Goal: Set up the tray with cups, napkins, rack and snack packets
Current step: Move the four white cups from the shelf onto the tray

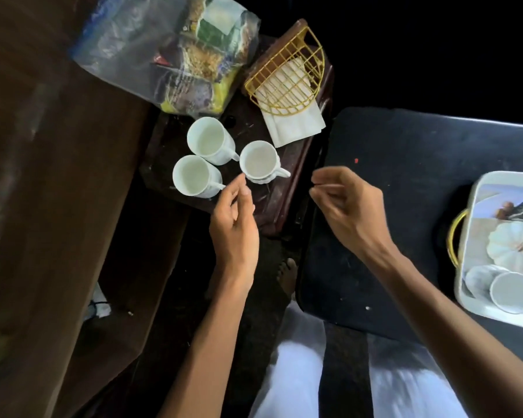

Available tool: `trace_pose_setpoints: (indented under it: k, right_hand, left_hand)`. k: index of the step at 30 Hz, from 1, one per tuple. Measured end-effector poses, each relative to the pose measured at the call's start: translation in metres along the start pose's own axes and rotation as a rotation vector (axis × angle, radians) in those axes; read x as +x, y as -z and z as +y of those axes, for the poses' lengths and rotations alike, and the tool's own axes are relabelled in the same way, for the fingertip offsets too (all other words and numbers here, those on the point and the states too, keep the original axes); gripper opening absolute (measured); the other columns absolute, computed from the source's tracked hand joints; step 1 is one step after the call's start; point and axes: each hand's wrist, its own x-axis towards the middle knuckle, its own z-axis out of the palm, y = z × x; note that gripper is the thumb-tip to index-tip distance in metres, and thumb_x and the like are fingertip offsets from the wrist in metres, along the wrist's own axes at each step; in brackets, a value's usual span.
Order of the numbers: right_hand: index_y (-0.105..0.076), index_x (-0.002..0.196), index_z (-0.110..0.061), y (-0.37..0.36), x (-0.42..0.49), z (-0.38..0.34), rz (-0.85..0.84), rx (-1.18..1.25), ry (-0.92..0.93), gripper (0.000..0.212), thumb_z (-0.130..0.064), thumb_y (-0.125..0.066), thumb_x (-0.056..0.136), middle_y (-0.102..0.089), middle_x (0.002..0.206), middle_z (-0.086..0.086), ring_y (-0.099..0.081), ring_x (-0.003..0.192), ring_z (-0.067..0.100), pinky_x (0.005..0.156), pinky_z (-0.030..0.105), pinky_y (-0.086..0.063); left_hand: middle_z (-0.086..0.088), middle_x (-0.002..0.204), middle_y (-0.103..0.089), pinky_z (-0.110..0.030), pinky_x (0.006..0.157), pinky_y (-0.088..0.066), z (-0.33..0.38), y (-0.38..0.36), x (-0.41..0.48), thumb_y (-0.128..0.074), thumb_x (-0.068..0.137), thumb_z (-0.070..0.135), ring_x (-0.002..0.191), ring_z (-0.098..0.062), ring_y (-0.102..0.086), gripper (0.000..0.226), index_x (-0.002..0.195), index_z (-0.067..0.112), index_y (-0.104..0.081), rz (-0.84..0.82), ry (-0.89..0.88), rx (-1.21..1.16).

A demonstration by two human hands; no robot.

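Three white cups stand on a small dark wooden stool point(278, 203): one at the back point(209, 140), one at the front left point(194, 175), and one on the right point(260, 162) that seems to sit stacked on another. My left hand point(234, 224) hovers just in front of that right cup, fingers loosely curled, holding nothing. My right hand point(344, 206) hangs over the gap beside the stool, also empty. A yellow wire rack point(287, 73) lies over white napkins point(293, 125). A clear bag of snack packets point(175, 52) sits behind. The white tray point(477, 194) at the right holds one cup point(512, 292).
The tray rests on a black table point(405, 182) to the right of the stool. A brown wooden surface point(43, 191) fills the left side. My white-clothed lap point(299, 372) is at the bottom, with a bare foot point(289, 276) on the dark floor.
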Motion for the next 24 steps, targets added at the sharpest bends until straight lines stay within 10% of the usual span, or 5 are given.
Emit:
trace_pose_setpoints:
  k: [5,12,24]
  right_hand:
    - [-0.065,0.12,-0.009,-0.038,0.025,-0.006,-0.011,-0.073,-0.012,0.032,-0.016,-0.073,0.09,-0.071,0.115,0.0,-0.07,0.1,0.013,0.086,0.024,-0.059]
    - [-0.069,0.1,-0.015,-0.058,0.035,-0.001,0.014,-0.098,0.002,0.01,-0.014,-0.072,0.09,-0.063,0.084,-0.025,-0.062,0.078,-0.019,0.067,0.002,-0.049]
    - [-0.07,0.094,-0.007,0.015,-0.025,0.02,0.058,-0.046,-0.017,0.007,-0.009,-0.074,0.089,-0.07,0.086,-0.02,-0.067,0.083,-0.014,0.069,0.002,-0.048]
  left_hand:
    - [0.0,0.139,-0.062,-0.043,0.113,-0.048,0.001,-0.001,0.017,-0.048,0.107,0.019,0.131,-0.014,-0.059,0.036,0.14,0.01,-0.058,-0.041,-0.015,-0.015]
    - [0.011,0.12,-0.065,-0.042,0.111,-0.05,0.002,0.0,0.021,-0.046,0.108,0.018,0.126,-0.018,-0.064,0.039,0.145,0.008,-0.052,-0.064,0.05,-0.127]
    - [-0.004,0.132,-0.067,-0.041,0.111,-0.051,0.003,-0.028,-0.017,-0.047,0.107,0.017,0.124,-0.014,-0.065,0.033,0.136,0.01,-0.061,-0.13,0.078,-0.073]
